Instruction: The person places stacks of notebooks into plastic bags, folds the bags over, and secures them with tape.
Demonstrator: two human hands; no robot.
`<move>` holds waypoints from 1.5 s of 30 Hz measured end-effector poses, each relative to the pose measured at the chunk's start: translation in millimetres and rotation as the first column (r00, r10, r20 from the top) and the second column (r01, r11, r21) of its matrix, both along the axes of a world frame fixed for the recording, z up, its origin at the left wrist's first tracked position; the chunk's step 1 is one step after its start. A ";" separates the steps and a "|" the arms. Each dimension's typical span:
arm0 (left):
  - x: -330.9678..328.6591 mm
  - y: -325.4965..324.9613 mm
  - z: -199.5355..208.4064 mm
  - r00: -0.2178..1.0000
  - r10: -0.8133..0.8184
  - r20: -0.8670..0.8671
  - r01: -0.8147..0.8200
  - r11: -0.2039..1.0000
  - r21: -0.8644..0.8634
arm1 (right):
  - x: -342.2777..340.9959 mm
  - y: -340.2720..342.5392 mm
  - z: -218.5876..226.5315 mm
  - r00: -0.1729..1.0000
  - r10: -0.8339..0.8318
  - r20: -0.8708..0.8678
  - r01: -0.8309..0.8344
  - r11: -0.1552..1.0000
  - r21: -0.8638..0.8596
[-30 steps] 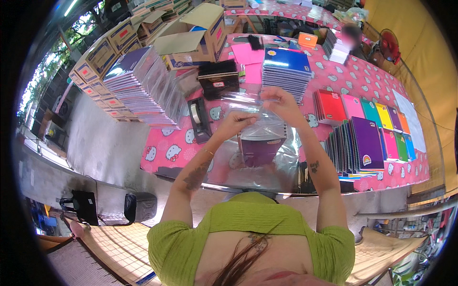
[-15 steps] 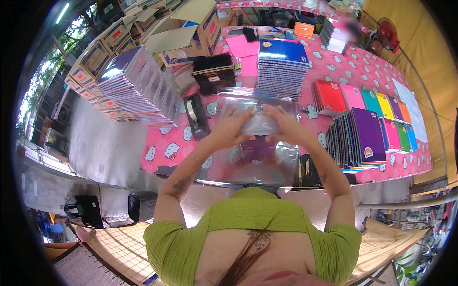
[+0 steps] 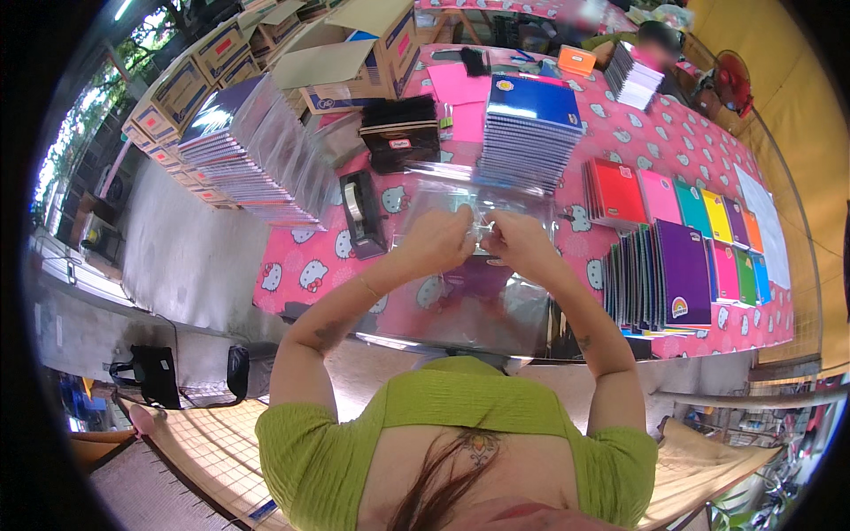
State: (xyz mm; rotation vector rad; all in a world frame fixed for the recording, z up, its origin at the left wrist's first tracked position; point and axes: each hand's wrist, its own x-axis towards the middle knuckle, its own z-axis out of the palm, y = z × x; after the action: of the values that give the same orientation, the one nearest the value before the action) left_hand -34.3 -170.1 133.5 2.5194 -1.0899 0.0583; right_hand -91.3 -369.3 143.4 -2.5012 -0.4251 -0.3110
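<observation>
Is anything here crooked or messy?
I see nothing spilled. The tall stack of dark-covered spiral notebooks at the left looks a bit wonky: it slants, and loose clear plastic flaps stick out on its right side. The picture bends things, so the stack may be straighter than it looks.

Your hands [image 3: 438, 241] are over the plastic sheets [image 3: 513, 323] at the counter's [image 3: 642, 146] near edge, centre. Tape dispenser [image 3: 361, 217] just left; organizer box [image 3: 403, 146] behind it, slightly right. Notebook stack [image 3: 531, 133] behind your hands, a bit right. Taller stack [image 3: 252, 155] at your far left, open carton [image 3: 354, 80] behind it. Your right: notebooks in two rows [image 3: 660, 195], fanned pile [image 3: 682, 274] at their near-left. Fan [image 3: 733, 80] beyond, far right.
</observation>
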 end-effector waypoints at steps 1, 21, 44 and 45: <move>0.6 -3.1 5.6 0.986 -0.013 0.164 0.017 1.000 -0.026 | 2.0 0.1 2.4 0.979 -0.017 0.205 0.046 0.990 -0.134; 53.5 180.4 -144.5 0.692 0.719 0.072 -0.635 0.652 -0.415 | 31.3 -24.9 -32.1 0.979 0.016 -0.205 0.078 0.893 0.443; 10.7 156.6 -90.4 0.634 0.760 -0.146 -0.773 0.626 -0.100 | 27.4 -33.3 -42.0 0.960 0.052 -0.274 0.105 0.843 0.528; 14.7 150.7 -83.9 0.656 0.750 -0.079 -0.753 0.658 -0.008 | 26.9 -32.0 -41.3 0.962 0.043 -0.269 0.110 0.844 0.526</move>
State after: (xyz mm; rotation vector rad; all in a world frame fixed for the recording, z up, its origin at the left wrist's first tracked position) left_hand -19.6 -19.4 49.6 2.7259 0.0690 0.2147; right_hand -64.5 -401.2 102.2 -1.9568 -0.1487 -0.0765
